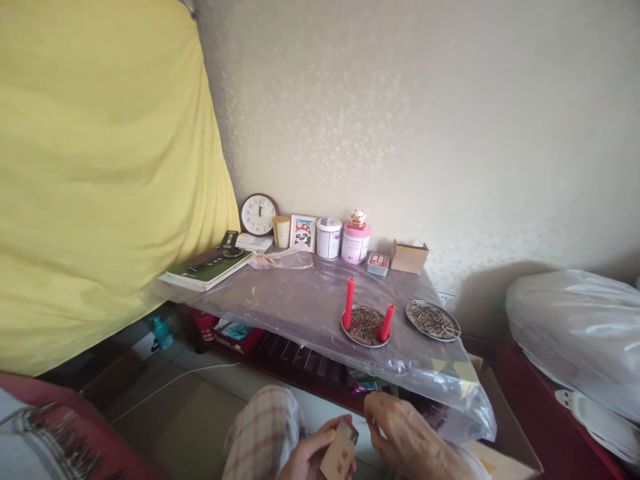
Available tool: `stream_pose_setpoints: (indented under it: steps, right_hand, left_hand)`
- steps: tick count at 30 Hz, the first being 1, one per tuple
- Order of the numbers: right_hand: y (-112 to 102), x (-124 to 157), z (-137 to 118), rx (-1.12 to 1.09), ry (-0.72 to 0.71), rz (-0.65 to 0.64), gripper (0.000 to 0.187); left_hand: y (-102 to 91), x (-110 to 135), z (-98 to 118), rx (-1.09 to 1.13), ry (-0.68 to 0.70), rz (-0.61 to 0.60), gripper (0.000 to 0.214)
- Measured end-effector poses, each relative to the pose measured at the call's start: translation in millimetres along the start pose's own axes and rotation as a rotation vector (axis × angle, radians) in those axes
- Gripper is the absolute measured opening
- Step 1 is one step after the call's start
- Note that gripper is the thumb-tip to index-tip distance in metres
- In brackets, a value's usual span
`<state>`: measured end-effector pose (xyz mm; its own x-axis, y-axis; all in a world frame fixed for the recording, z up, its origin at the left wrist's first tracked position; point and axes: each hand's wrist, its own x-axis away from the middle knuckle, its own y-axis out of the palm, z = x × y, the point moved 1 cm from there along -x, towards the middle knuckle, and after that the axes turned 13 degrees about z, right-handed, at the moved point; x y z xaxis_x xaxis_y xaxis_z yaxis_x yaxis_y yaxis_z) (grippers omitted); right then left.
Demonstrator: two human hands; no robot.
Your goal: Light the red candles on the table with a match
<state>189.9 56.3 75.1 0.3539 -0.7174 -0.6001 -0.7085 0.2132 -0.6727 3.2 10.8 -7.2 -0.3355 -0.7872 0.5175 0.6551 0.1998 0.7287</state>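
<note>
At the bottom middle, my left hand [307,457] grips a small brown matchbox [339,456] with red marks; its upper end appears open. My right hand [400,430] is just right of the box, apart from it, with fingers curled together; anything between them is too small or hidden. Beyond my hands, two red candles, a taller one [349,303] and a shorter, slightly tilted one [387,323], stand on a round metal plate [367,345] covered with dark bits. A second metal plate [433,335] beside it bears many small sticks.
A plastic-covered table [295,300] holds a clock [259,215], a pink tin [356,244] with a cat figurine, a white tin [329,239] and books [207,270]. Yellow cloth [110,167] hangs left. A bulky plastic bag [575,333] sits right. A cardboard box [505,420] stands below the table's right end.
</note>
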Motion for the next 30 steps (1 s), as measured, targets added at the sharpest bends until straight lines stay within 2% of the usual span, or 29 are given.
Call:
stream_pose_setpoints:
  steps: [2, 4, 6, 9, 12, 14, 18, 22, 25, 27, 30]
  right_hand:
    - [-5, -6, 4, 0.005, 0.088, -0.066, 0.017]
    - [-11, -8, 8, -0.066, 0.241, -0.048, 0.012]
    - [-14, -6, 11, -0.194, 0.393, 0.079, 0.014]
    - [-11, 1, 10, -0.387, 0.561, 0.276, 0.030]
    - [-2, 9, 1, -0.541, 0.678, 0.379, 0.039]
    - [5, 13, -6, -0.612, 0.718, 0.424, 0.037]
    - [19, 22, -19, -0.693, 0.685, 0.471, 0.025]
    - [25, 27, -25, -0.592, 0.495, 0.453, 0.011]
    - [23, 26, -24, -0.504, 0.361, 0.485, 0.010]
    - [21, 24, -22, -0.487, 0.376, 0.487, 0.012]
    - [19, 20, -21, -0.533, 0.469, 0.423, 0.018]
  left_hand:
    - [-0.1, 1, 4, 0.017, -0.012, 0.011, 0.037]
    - [3.6, 6, 10, 0.059, 0.000, 0.022, 0.037]
    - [10.3, 11, 17, 0.102, 0.025, 0.016, 0.036]
    - [22.1, 18, 27, 0.146, 0.077, 0.008, 0.037]
    - [30.7, 22, 34, 0.153, 0.107, -0.011, 0.037]
    - [33.5, 24, 37, 0.152, 0.119, -0.027, 0.037]
    - [36.1, 26, 36, 0.151, 0.118, -0.037, 0.036]
    - [39.4, 28, 34, 0.176, 0.117, -0.010, 0.034]
    - [41.8, 29, 34, 0.185, 0.107, -0.007, 0.034]
    - [43.1, 30, 35, 0.196, 0.105, -0.008, 0.033]
    - [45.2, 29, 36, 0.211, 0.110, -0.008, 0.030]
